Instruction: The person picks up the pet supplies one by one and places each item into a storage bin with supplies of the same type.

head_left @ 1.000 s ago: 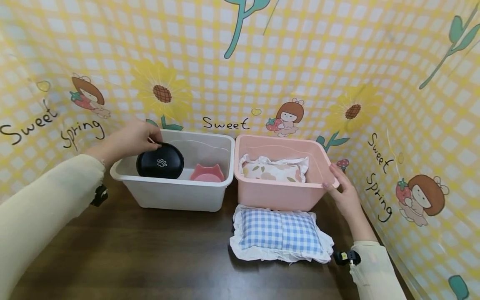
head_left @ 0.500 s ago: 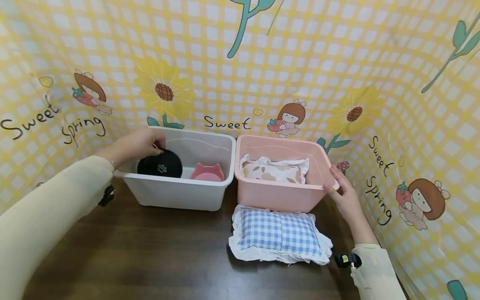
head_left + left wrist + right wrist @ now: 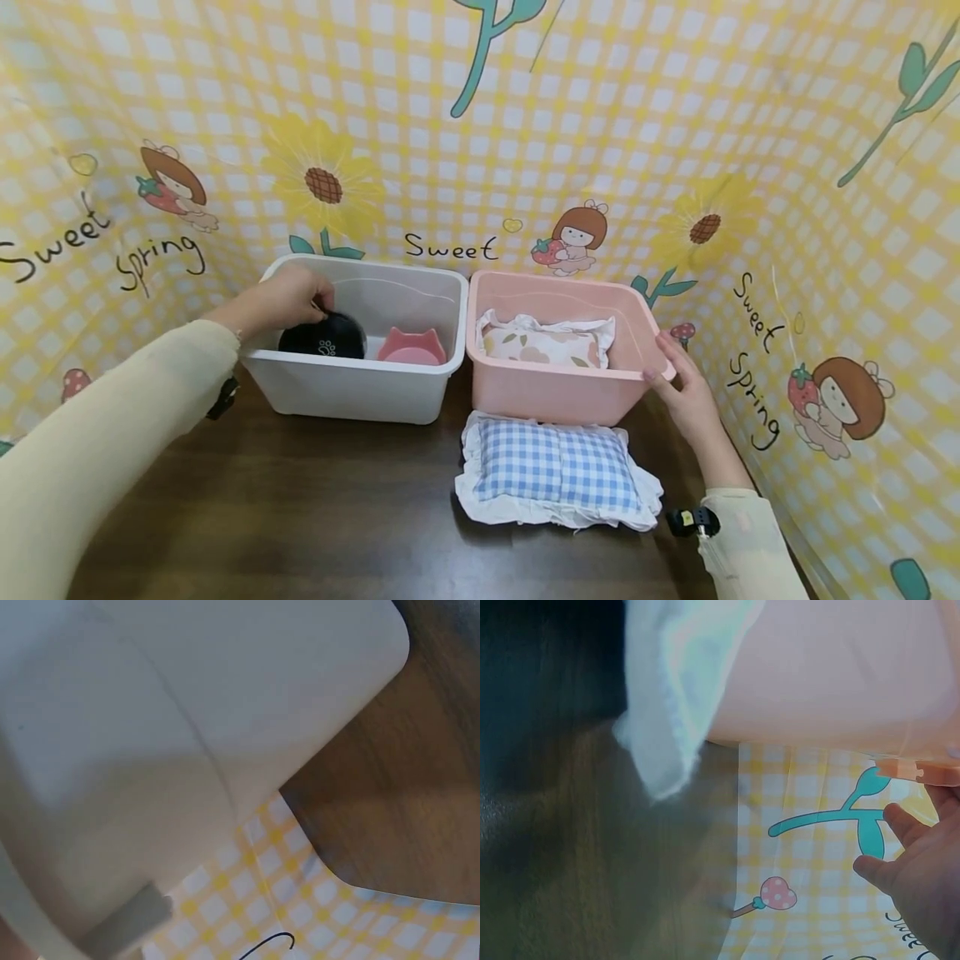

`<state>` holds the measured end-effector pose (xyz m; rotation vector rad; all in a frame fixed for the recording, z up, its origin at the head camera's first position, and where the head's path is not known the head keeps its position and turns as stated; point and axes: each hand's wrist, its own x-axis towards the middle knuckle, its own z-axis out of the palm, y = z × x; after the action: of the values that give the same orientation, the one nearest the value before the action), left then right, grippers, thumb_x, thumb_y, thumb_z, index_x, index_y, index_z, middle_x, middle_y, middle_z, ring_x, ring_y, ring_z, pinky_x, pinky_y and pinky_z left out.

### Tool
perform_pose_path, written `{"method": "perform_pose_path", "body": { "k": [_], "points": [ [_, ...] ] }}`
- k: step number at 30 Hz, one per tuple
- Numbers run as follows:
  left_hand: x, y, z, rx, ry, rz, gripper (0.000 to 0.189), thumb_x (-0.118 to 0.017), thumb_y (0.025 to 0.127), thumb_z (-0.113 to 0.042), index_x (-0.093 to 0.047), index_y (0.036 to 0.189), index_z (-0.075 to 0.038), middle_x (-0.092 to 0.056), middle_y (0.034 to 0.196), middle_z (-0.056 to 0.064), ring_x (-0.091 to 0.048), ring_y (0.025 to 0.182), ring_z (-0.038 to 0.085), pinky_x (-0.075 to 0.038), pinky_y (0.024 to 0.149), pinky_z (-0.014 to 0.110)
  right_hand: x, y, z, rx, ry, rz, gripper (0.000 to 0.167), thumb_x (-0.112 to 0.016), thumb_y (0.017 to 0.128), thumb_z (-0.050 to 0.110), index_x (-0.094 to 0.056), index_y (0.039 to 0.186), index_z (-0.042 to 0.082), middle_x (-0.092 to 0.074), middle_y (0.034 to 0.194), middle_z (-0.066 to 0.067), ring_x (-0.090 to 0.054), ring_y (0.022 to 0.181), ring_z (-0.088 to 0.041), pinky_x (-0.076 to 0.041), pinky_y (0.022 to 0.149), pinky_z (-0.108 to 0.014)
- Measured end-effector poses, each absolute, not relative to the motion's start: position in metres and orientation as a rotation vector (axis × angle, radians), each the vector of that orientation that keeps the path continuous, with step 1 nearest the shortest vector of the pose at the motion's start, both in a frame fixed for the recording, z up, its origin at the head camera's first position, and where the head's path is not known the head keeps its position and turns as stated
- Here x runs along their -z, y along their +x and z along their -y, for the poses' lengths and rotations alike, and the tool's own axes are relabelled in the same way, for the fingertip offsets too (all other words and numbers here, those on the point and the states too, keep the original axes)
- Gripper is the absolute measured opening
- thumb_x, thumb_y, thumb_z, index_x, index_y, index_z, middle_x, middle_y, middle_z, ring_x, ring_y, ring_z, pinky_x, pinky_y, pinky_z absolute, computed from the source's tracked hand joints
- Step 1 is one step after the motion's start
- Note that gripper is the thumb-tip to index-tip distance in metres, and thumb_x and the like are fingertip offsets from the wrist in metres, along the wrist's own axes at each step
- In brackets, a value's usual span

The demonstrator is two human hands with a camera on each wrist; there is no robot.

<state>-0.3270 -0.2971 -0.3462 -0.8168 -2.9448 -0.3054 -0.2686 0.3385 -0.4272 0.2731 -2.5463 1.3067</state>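
My left hand (image 3: 293,300) reaches into the white plastic bin (image 3: 352,390) and pinches the upper edge of a black pet bowl (image 3: 318,337) with a paw print. The bowl tilts low inside, its lower part hidden by the front wall. Beside it sits a pink cat-eared bowl (image 3: 412,346). At the right, my right hand (image 3: 686,387) holds the rim corner of the pink bin (image 3: 555,393), thumb on the rim. Some of its fingers (image 3: 904,825) hang below that rim in the right wrist view. Only the bin's outer wall (image 3: 187,697) fills most of the left wrist view.
A floral pillow (image 3: 551,343) with a white ruffle lies inside the pink bin. In front, a blue checked pillow (image 3: 558,467) lies on the dark wooden table (image 3: 315,500). Yellow checked cloth (image 3: 420,150) hangs behind and along both sides, close to the bins.
The left hand has lowered the black bowl deeper into the white bin, moving slightly right. The right hand stays on the pink bin's corner.
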Motion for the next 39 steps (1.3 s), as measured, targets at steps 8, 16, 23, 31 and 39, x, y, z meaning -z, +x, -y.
{"method": "perform_pose_path", "body": {
  "k": [8,16,23,31,39],
  "points": [
    [0.358,-0.332,0.297,0.252,-0.806,2.999,0.015,-0.079,0.076,-0.001,-0.069,0.074,-0.012,-0.067,0.074,-0.004,-0.058,0.071,0.015,-0.052,0.070,0.040,0.433,-0.265,-0.340,-1.296,0.261,2.543,0.064,-0.068,0.100,0.024,-0.041,0.158,0.017,-0.029,0.168,-0.009,-0.021,0.156,-0.036,-0.018,0.121,-0.067],
    [0.367,-0.339,0.304,0.251,-0.796,3.022,0.012,-0.077,0.078,0.000,-0.072,0.077,-0.010,-0.069,0.076,-0.003,-0.061,0.074,0.016,-0.055,0.074,0.043,0.427,-0.256,-0.331,-1.321,0.264,2.536,0.064,-0.067,0.100,0.020,-0.040,0.158,0.013,-0.027,0.168,-0.012,-0.021,0.155,-0.040,-0.017,0.120,-0.068],
    [0.361,-0.340,0.304,0.356,-0.714,3.072,0.007,-0.075,0.089,-0.004,-0.074,0.095,-0.002,-0.073,0.090,0.007,-0.069,0.088,0.025,-0.057,0.083,0.049,0.436,-0.266,-0.337,-1.292,0.274,2.536,0.063,-0.068,0.100,0.025,-0.042,0.157,0.017,-0.028,0.168,-0.008,-0.022,0.155,-0.037,-0.018,0.121,-0.067],
    [0.349,-0.333,0.301,0.540,-0.704,2.977,0.013,-0.078,0.089,-0.009,-0.076,0.100,-0.003,-0.075,0.097,0.013,-0.071,0.091,0.027,-0.058,0.083,0.047,0.426,-0.268,-0.338,-1.308,0.278,2.524,0.063,-0.067,0.101,0.024,-0.041,0.158,0.019,-0.027,0.169,-0.007,-0.020,0.156,-0.037,-0.016,0.121,-0.068],
    [0.351,-0.287,0.305,0.846,-0.486,2.908,0.027,-0.072,0.097,-0.035,-0.075,0.112,-0.013,-0.076,0.106,0.004,-0.072,0.100,0.027,-0.058,0.087,0.045,0.422,-0.264,-0.331,-1.307,0.280,2.531,0.062,-0.067,0.100,0.017,-0.042,0.157,0.010,-0.028,0.168,-0.013,-0.021,0.155,-0.040,-0.016,0.121,-0.068]
  ]
}}
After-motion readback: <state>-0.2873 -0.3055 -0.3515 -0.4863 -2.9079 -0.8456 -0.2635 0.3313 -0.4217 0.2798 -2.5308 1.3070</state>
